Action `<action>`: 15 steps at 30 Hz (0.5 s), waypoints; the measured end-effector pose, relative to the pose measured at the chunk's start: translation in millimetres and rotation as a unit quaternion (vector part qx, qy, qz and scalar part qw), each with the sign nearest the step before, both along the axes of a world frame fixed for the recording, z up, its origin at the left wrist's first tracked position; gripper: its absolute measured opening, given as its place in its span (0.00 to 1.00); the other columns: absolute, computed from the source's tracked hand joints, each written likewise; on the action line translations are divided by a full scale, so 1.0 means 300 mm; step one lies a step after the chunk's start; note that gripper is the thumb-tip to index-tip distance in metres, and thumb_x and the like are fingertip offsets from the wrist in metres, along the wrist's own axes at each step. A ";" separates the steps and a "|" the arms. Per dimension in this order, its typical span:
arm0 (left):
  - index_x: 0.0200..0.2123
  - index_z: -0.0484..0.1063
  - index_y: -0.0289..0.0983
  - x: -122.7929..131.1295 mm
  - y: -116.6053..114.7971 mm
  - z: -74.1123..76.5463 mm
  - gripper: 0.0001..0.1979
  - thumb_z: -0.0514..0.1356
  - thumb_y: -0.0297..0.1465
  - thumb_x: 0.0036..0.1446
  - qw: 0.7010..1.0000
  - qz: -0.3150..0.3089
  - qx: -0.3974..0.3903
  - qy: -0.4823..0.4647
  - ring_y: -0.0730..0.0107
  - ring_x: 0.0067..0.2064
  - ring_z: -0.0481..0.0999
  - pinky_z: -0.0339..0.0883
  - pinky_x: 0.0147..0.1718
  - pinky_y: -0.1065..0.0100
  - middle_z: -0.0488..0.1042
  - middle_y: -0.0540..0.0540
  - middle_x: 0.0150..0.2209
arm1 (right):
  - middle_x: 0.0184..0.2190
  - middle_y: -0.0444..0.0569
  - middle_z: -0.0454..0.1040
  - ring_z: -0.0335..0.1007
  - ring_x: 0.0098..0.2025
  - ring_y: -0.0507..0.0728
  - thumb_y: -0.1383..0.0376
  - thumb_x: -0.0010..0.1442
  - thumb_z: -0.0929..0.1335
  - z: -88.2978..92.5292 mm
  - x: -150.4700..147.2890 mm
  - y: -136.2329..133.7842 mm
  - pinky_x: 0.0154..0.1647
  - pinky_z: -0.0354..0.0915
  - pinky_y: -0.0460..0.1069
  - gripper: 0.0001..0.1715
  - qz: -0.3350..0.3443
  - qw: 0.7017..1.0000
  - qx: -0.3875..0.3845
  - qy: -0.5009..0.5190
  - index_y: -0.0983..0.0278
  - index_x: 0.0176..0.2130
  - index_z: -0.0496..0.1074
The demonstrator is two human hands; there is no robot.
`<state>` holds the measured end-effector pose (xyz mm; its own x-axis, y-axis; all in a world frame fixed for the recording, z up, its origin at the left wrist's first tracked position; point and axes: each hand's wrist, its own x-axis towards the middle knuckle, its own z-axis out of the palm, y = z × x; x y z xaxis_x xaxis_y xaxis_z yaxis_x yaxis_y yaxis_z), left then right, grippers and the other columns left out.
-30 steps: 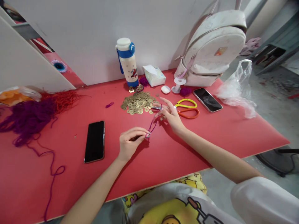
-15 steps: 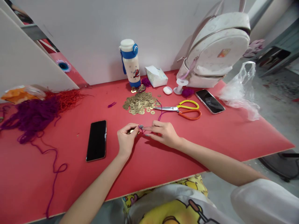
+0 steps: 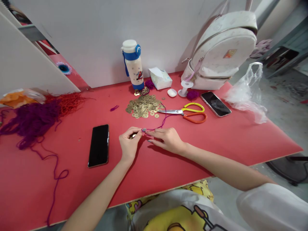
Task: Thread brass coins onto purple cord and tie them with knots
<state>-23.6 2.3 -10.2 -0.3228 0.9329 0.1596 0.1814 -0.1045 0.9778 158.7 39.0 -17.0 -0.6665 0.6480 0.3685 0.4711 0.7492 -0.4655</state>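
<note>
My left hand [image 3: 130, 142] is closed, pinching purple yarn at its fingertips, with brass coins [image 3: 133, 136] showing partly between its fingers. My right hand [image 3: 168, 140] reaches toward that pinch, index finger stretched to the yarn and thumb apart below; it grips nothing I can see. A purple strand [image 3: 164, 121] runs from the fingers back toward the scissors [image 3: 195, 112], which have one yellow and one orange handle. Behind the hands is a pile of holed brass coins [image 3: 143, 106]. What the left fingers cover stays hidden.
A black phone [image 3: 98, 146] lies left of my hands, another phone [image 3: 216, 104] to the right. Purple yarn [image 3: 36, 120] is heaped at left. Along the back stand a bottle [image 3: 134, 65], tissue pack [image 3: 160, 79], white spool [image 3: 184, 88] and white backpack [image 3: 218, 54]. A plastic bag [image 3: 247, 96] sits at right.
The right hand's upper fingers have straightened and lowered a little, and its thumb is lower. The purple loop between the hands has gone; the strand now lies across above the right fingers.
</note>
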 end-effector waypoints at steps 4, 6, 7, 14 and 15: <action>0.26 0.78 0.36 -0.002 0.001 -0.002 0.06 0.64 0.30 0.53 1.000 0.013 0.003 0.006 0.70 0.29 0.74 0.66 0.27 0.71 0.76 0.47 0.27 | 0.37 0.51 0.82 0.75 0.31 0.52 0.54 0.68 0.63 0.005 -0.001 -0.006 0.27 0.54 0.45 0.25 0.011 0.999 -0.018 -0.027 0.61 0.58 0.71; 0.26 0.78 0.36 -0.005 0.002 -0.005 0.05 0.64 0.30 0.53 1.000 0.027 0.005 0.009 0.71 0.29 0.74 0.65 0.27 0.72 0.77 0.48 0.27 | 0.34 0.51 0.82 0.74 0.28 0.52 0.53 0.68 0.63 0.009 -0.002 -0.010 0.26 0.52 0.46 0.27 0.019 0.998 -0.017 -0.057 0.62 0.60 0.69; 0.26 0.78 0.36 -0.006 0.002 -0.006 0.05 0.64 0.30 0.53 0.999 0.033 0.005 0.010 0.71 0.30 0.74 0.65 0.27 0.72 0.77 0.48 0.28 | 0.31 0.51 0.82 0.72 0.26 0.52 0.52 0.68 0.63 0.011 -0.003 -0.012 0.25 0.50 0.46 0.28 0.024 0.997 -0.011 -0.076 0.64 0.60 0.68; 0.27 0.78 0.36 -0.013 0.005 -0.010 0.06 0.65 0.32 0.53 0.998 0.052 0.007 0.019 0.71 0.30 0.74 0.65 0.28 0.72 0.77 0.48 0.29 | 0.24 0.49 0.79 0.66 0.20 0.52 0.52 0.68 0.61 0.006 -0.004 -0.012 0.24 0.45 0.48 0.33 -0.015 0.992 0.017 -0.128 0.67 0.64 0.62; 0.27 0.77 0.36 -0.013 0.006 -0.009 0.06 0.65 0.32 0.53 0.998 0.053 0.005 0.019 0.71 0.30 0.74 0.65 0.28 0.72 0.77 0.48 0.28 | 0.24 0.49 0.79 0.66 0.20 0.52 0.53 0.68 0.61 0.003 -0.003 -0.011 0.25 0.45 0.48 0.32 -0.027 0.992 0.020 -0.125 0.67 0.64 0.63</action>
<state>-27.4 4.0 -12.9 -0.4123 0.8924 0.1835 0.2290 -0.0935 0.9689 157.7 35.7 -16.0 -0.7050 0.6735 0.2220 0.6077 0.7352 -0.3003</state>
